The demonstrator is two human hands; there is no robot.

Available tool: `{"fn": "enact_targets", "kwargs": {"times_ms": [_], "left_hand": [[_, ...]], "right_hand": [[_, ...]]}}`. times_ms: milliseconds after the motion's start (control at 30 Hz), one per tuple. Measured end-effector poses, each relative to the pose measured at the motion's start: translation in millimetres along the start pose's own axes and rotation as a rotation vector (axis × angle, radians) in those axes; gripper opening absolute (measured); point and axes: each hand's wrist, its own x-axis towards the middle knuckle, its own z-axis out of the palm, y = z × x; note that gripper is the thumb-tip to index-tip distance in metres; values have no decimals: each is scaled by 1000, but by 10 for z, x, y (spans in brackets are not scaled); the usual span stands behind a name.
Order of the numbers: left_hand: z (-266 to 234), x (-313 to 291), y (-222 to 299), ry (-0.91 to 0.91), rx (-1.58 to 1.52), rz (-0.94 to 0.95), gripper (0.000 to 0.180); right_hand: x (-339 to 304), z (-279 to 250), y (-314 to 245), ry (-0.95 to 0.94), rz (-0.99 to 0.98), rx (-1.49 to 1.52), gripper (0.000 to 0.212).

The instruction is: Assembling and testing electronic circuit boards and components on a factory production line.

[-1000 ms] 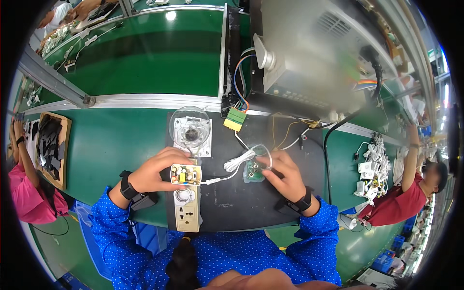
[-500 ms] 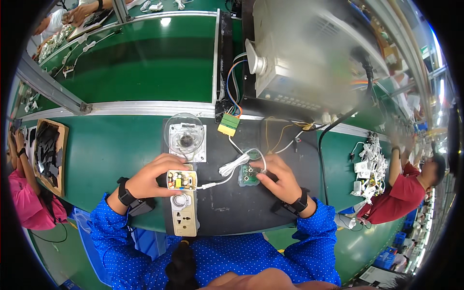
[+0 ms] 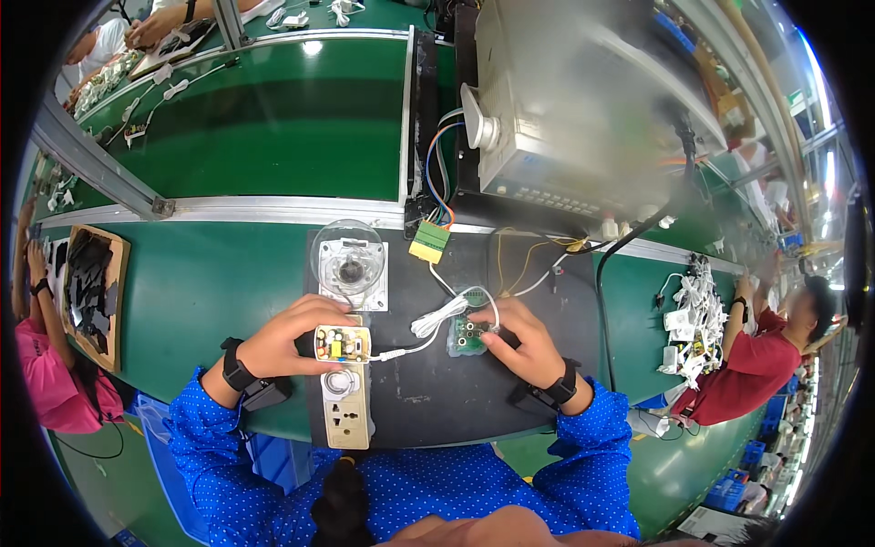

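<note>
My left hand (image 3: 278, 345) grips a small white power adapter (image 3: 339, 345) by its sides; its case is uncovered and the circuit board inside shows. It is held over the upper part of a beige socket strip (image 3: 348, 428). From the adapter a white cable (image 3: 439, 314), bundled in a coil, runs right and loops down into the fingers of my right hand (image 3: 527, 342). Those fingers are closed on the cable's end, which they hide, against the right edge of a green circuit board (image 3: 468, 337) lying on the black mat.
A clear round dome on a white square base (image 3: 351, 273) stands behind the strip. A green-yellow terminal block (image 3: 429, 242) has wires leading to a large bench instrument (image 3: 565, 137). White adapters (image 3: 693, 328) are piled right, near a co-worker in red (image 3: 752, 365). A tray of black parts (image 3: 96, 296) lies left.
Both hands stay nearly in place with the same things. The view has shifted slightly. At the right, the co-worker's arm has moved closer to the piled adapters.
</note>
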Motion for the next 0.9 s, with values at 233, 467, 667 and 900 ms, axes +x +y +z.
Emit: {"fn": "enact_targets", "kwargs": {"times_ms": [233, 467, 667, 900], "left_hand": [[-7, 16, -13, -5, -5, 1, 55], [-51, -6, -96, -27, -84, 19, 53], [-15, -23, -132, 38, -104, 43, 52], [12, -72, -120, 45, -125, 52, 52]], "right_hand": [[-8, -4, 13, -4, 12, -10, 29], [-9, -12, -34, -14, -10, -17, 31], [-106, 7, 91, 84, -90, -116, 34], [-71, 70, 169, 282, 63, 12, 35]]}}
